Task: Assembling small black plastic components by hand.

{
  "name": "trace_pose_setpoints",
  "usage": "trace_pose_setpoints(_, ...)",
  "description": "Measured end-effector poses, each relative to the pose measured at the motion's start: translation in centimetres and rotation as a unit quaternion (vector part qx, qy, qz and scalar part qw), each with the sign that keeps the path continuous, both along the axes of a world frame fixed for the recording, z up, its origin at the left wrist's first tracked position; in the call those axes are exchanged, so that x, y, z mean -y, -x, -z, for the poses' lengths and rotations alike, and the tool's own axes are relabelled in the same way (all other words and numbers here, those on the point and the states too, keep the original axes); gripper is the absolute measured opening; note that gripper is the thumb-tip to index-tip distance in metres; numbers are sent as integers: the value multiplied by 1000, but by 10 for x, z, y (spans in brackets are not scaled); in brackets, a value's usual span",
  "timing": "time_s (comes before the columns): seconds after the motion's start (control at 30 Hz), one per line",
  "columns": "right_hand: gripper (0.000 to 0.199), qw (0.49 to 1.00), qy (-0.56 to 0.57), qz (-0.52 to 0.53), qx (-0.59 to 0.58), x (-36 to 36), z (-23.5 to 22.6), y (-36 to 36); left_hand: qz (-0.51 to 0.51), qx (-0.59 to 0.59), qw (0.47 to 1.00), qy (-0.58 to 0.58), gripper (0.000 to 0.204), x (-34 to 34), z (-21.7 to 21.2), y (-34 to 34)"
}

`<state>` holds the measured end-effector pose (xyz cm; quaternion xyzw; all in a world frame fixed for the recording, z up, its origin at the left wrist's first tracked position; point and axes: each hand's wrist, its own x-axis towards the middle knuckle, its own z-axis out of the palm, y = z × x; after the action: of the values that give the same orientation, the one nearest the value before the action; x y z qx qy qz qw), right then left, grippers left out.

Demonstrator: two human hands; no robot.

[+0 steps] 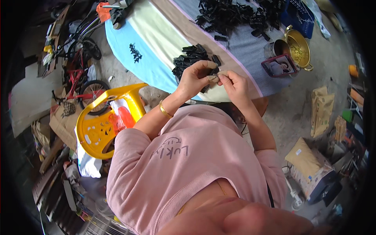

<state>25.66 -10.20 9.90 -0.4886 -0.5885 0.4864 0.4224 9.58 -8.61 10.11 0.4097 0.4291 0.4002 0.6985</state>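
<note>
My left hand [194, 80] and my right hand [236, 87] meet over the near edge of the cloth-covered table. A small black plastic piece [214, 71] shows between the left thumb and fingers, partly hidden by them. My right thumb and forefinger are pinched together against the left thumb tip; whatever lies in that pinch is too small or covered to make out. Pale wraps cover some fingertips. Just beyond the left hand lies a heap of black plastic pieces [189, 58], with one loose piece [216, 60] at its right side.
A larger black pile [235, 17] covers the table's far side. Small black parts [135, 53] lie on the blue stripe. A phone [279, 65] leans by a metal cup [280, 47] and a brass-coloured pot [303, 43]. A yellow plastic chair [87, 127] stands left.
</note>
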Motion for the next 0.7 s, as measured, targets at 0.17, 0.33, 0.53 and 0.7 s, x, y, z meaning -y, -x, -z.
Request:
trace_pose_setpoints(0.17, 13, 999, 16, 38, 28, 4, -8, 33, 38, -7, 999, -6, 20, -10, 0, 29)
trace_pose_setpoints(0.33, 13, 996, 23, 75, 45, 9, -16, 56, 74, 35, 996, -32, 19, -18, 6, 50)
trace_pose_setpoints(0.53, 16, 970, 216, 52, -99, 7, -2, 55, 72, -64, 986, -139, 19, -11, 17, 53)
trace_pose_setpoints(0.7, 20, 969, 240, -63, 0, -23, 51, 20, 77, -268, 929, -245, 27, -9, 33, 43)
